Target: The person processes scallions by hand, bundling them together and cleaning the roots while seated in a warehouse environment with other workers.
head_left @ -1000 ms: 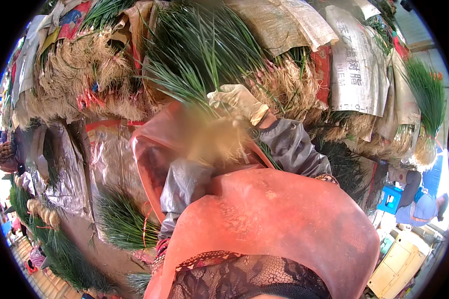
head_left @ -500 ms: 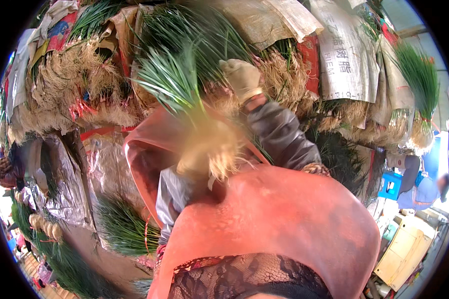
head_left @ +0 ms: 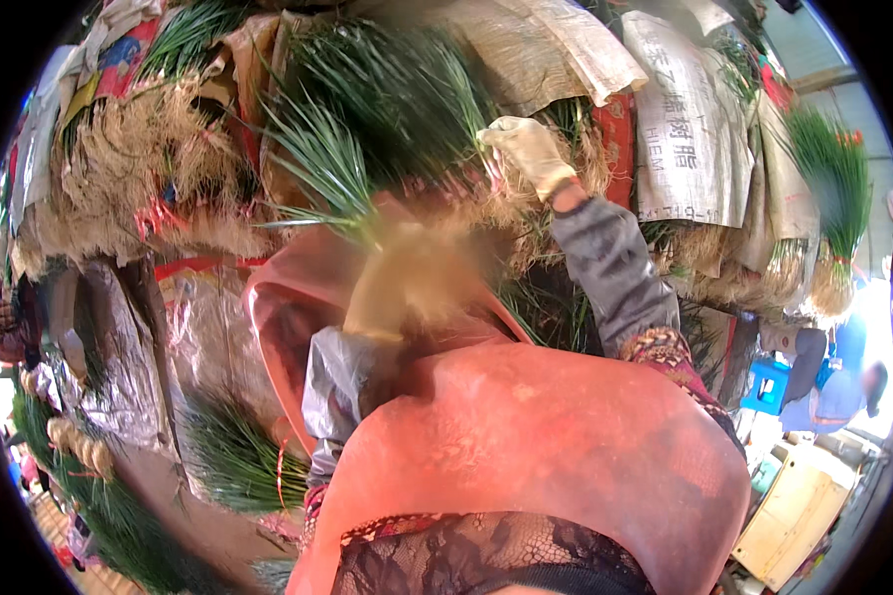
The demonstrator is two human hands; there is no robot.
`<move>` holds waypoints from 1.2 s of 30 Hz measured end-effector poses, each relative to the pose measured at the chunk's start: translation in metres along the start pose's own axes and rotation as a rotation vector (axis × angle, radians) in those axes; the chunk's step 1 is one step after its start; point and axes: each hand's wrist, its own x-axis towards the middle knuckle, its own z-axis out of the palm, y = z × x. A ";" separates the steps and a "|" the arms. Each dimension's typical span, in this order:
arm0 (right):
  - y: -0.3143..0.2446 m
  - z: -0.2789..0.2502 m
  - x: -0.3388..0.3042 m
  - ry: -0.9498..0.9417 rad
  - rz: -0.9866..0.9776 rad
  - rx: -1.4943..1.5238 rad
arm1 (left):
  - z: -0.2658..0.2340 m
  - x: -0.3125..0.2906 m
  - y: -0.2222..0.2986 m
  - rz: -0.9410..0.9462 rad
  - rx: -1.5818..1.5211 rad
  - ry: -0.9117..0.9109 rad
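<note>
My left hand (head_left: 382, 288), in a pale glove, is closed round a bunch of green onions (head_left: 332, 169) above my orange-red apron. Their leaves point up and away, and a blurry patch hides part of the hand and the roots. My right hand (head_left: 528, 151), also gloved, is farther off to the right, its fingers curled in a pinch on green onion stalks at the edge of a loose pile (head_left: 397, 89). Pinkish stem bases and pale roots show just below that hand.
Root-fringed bundles (head_left: 149, 159) line the far left, partly under sacks. A white sack (head_left: 685, 129) covers more at the right. A tied bundle (head_left: 243, 451) lies at lower left. A blue stool (head_left: 766, 385), another person (head_left: 833, 397) and a cream-coloured box (head_left: 794, 511) are at the right.
My right hand has moved right, away from the left, along the pile's edge. The left hand keeps its bunch, which has tipped lower and to the left.
</note>
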 end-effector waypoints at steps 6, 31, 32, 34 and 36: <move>0.019 0.079 -0.064 -0.498 -0.116 1.084 | 0.009 0.009 -0.008 0.018 0.200 0.134; 0.012 0.095 -0.097 -0.125 -0.050 0.234 | 0.003 0.011 -0.032 -0.052 0.408 0.117; 0.001 0.094 -0.100 -0.240 0.027 0.206 | 0.003 0.008 -0.029 -0.036 0.419 0.105; -0.021 0.084 -0.116 -0.466 0.071 0.439 | 0.004 -0.011 -0.019 0.022 0.447 0.097; -0.061 0.076 -0.134 -0.441 0.143 0.679 | 0.007 -0.019 -0.010 0.065 0.515 0.023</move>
